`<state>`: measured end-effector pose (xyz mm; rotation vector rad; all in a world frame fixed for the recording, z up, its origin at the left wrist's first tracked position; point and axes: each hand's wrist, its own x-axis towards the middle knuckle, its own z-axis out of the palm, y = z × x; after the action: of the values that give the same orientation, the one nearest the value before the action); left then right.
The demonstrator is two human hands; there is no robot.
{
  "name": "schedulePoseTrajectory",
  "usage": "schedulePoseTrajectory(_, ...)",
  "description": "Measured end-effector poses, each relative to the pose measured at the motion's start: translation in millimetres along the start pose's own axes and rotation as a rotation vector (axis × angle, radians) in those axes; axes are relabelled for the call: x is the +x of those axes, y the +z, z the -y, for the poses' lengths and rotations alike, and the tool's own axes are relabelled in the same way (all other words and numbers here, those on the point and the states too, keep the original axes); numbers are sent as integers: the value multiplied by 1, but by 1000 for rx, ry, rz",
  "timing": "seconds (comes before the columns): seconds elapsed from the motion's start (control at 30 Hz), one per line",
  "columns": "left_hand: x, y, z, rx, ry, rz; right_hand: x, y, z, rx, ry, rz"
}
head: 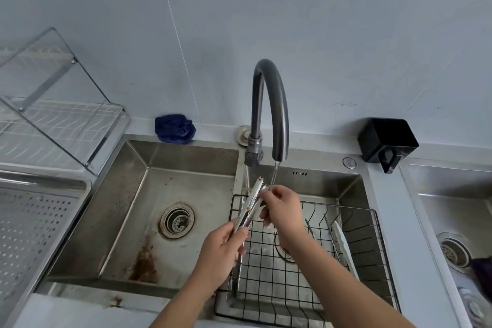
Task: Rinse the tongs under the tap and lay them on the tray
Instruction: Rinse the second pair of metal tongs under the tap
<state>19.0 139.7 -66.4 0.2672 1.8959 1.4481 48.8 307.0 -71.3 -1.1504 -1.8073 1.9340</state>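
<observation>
**Tongs at the tap: rinsing step in hand**

- Tongs (pixel 251 201): metal, toothed tips, with brownish residue visible near the tips. Held slanting upward over the right basin of the sink (pixel 191 160), tips just beside the thin stream of water falling from the tap (pixel 274 104).
- Left hand (pixel 222 255): fingers wrapped and pressed around the handle end of the tongs, carrying them.
- Right hand (pixel 282 208): fingers pinching the upper part of the tongs near the tips, apparently rubbing them under the water.
- Wire basket (pixel 367 242): black, sitting in the right basin below the hands; a second pair of tongs (pixel 343 245) lies in it.
- Tray (pixel 34 221): perforated metal, on the desk well to the left of the sink; nothing visible on the part in view.
- Also present: blue cloth (pixel 175 128) behind the sink, black holder (pixel 387 141) to the right, clear dish rack (pixel 53 104) behind the tray.

Stage, as judged: rinsing under way, laying down not yet begun. Residue suggests more rubbing is needed. The next move calls for carrying the wet tongs left across the other basin to the tray and setting them flat.
</observation>
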Motion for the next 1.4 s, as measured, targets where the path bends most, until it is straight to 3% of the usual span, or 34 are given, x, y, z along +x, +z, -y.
schedulePoseTrajectory(0.1,0,0,-4,10,20,18,4,-1,3,53,-6,-49)
schedulePoseTrajectory(0.23,2,0,-5,-36,-3,-23,-4,6,-1,137,16,131)
schedulePoseTrajectory(0.4,-1,3,-4,-57,-12,10,1,1,2,144,26,62)
schedulePoseTrajectory(0.53,3,6,-8,-161,-41,-41,-7,10,-3,80,49,186)
schedulePoseTrajectory(0.7,1,7,-7,-134,-40,-9,6,0,4,173,70,45)
schedulePoseTrajectory(0.83,0,8,-4,-129,-67,-11,2,0,-3,240,46,38)
schedulePoseTrajectory(0.93,-4,10,-3,-177,-101,1,6,-5,-8,253,152,1)
schedulePoseTrajectory(1.07,2,9,-7,-194,-102,7,4,-6,-13,496,235,199)
schedulePoseTrajectory(1.13,5,9,-10,-192,-83,19,1,-4,-15,457,247,232)
schedulePoseTrajectory(1.27,3,16,-8,-171,-37,80,10,-8,-5,285,288,79)
schedulePoseTrajectory(1.4,1,19,-5,-158,-39,71,6,-7,-7,272,193,80)
